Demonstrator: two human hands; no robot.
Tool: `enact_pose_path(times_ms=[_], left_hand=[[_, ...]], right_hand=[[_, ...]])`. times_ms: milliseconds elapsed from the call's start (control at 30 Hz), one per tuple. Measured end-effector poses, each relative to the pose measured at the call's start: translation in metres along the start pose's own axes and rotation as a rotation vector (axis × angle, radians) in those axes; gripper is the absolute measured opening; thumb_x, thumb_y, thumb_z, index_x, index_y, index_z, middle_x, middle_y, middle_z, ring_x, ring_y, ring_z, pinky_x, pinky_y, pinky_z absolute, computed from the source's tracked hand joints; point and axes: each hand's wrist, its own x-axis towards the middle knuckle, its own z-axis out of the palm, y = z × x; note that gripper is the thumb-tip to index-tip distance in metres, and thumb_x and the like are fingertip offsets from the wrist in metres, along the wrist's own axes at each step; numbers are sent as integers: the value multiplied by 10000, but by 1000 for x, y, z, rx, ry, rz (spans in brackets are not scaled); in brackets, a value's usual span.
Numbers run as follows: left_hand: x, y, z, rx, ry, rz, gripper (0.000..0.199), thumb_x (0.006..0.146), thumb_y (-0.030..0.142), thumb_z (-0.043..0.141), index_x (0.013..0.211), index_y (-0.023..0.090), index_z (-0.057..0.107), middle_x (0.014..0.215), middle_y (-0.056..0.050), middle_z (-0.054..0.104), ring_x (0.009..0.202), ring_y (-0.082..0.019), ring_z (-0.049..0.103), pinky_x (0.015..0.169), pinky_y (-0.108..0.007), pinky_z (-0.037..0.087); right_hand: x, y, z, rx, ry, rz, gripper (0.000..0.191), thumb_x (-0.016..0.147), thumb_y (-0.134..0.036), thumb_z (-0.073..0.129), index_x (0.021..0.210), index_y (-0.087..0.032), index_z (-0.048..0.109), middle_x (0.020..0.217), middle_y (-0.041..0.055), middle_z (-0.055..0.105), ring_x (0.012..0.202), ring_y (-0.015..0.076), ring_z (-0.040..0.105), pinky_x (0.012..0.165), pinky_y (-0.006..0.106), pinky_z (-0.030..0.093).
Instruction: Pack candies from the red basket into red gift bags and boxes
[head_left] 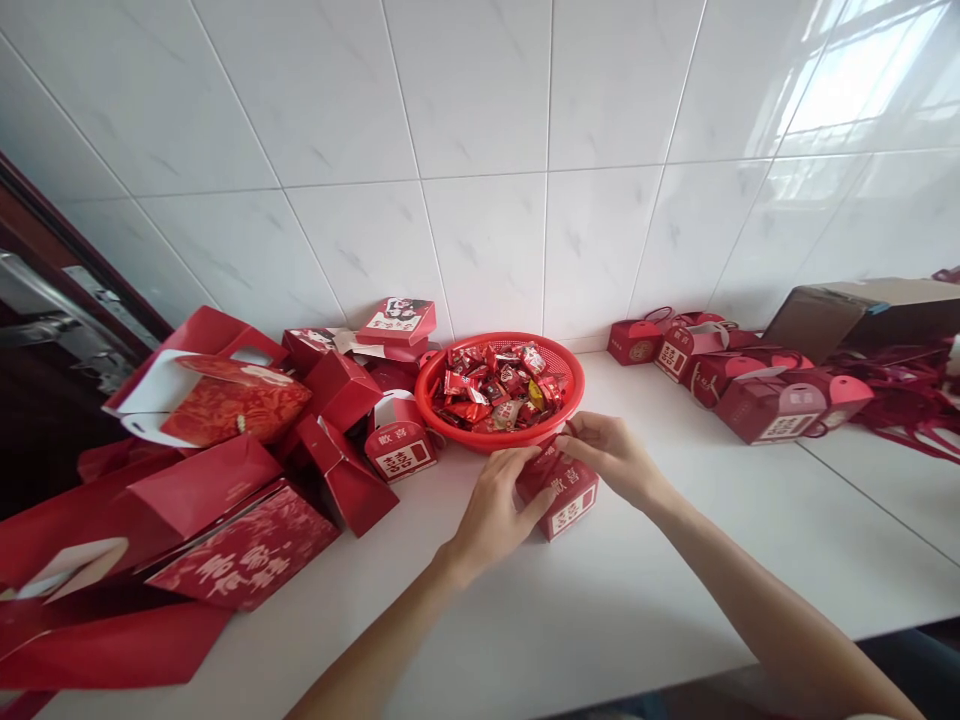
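A small red candy box [574, 492] with gold characters and a white printed panel stands on the white tabletop in front of me. My left hand [495, 510] grips it from the left, thumb along the near side and fingers bent over the top. At its upper right edge, the fingertips of my right hand [611, 455] are pinched together on the box top; part of the top is hidden by both hands. Just behind the box sits a red plastic basket [442, 428] filled with wrapped candies [495, 385].
Opened red gift boxes [202, 480] lie piled at the left. Several closed small red boxes [772, 405] stand at the right, beside a cardboard box [817, 320] and dark red ribbons [900, 395]. A tiled wall [487, 240] runs behind; a door handle [45, 325] is far left.
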Motion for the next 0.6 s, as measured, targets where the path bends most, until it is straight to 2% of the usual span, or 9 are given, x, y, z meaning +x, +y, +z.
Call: enact_pose_path(times_ms=[133,233,300,400,467,600], left_hand=[[-7,-3,1,-84,69,13,369,904,344,645,1247,213,619,1285,-130,657,1223,-279,605,1034,-432,493],[-16,-12,3,-131,67,-56,161,918,332,589,968,202,670,1098,-99,686,1075,-244,647,949,-375,506],[-22,-20,9,-172,23,-132,240,920,356,561,748,197,613,860,-55,657,871,-205,641,827,-325,505],[-30,-33,22,-244,-69,-253,369,909,402,534,602,199,496,642,0,518,665,-158,527,683,-285,447],[-33,-38,31,-279,-139,-293,393,892,419,535,576,195,470,616,10,480,628,-144,474,635,-276,405],[-36,-41,39,-291,-217,-283,397,871,424,560,566,185,471,624,9,476,608,-128,430,602,-268,360]], right_hand=[[1,-1,-26,65,123,28,442,724,-587,762,721,-181,588,711,35,661,665,166,596,630,295,490],[7,-1,-59,38,256,10,451,684,-592,795,722,-185,604,708,45,673,671,182,619,668,321,518],[16,4,-84,16,354,-21,451,657,-589,808,726,-193,604,702,44,663,668,187,622,667,326,522],[37,20,-122,-17,518,-29,458,623,-602,794,708,-216,564,690,43,643,641,194,609,597,320,502],[53,35,-144,-51,604,-46,463,599,-592,793,690,-223,528,686,39,631,640,190,596,585,313,491],[83,65,-179,-241,613,-48,383,692,-553,676,676,-226,478,678,31,592,655,184,583,622,316,489]])
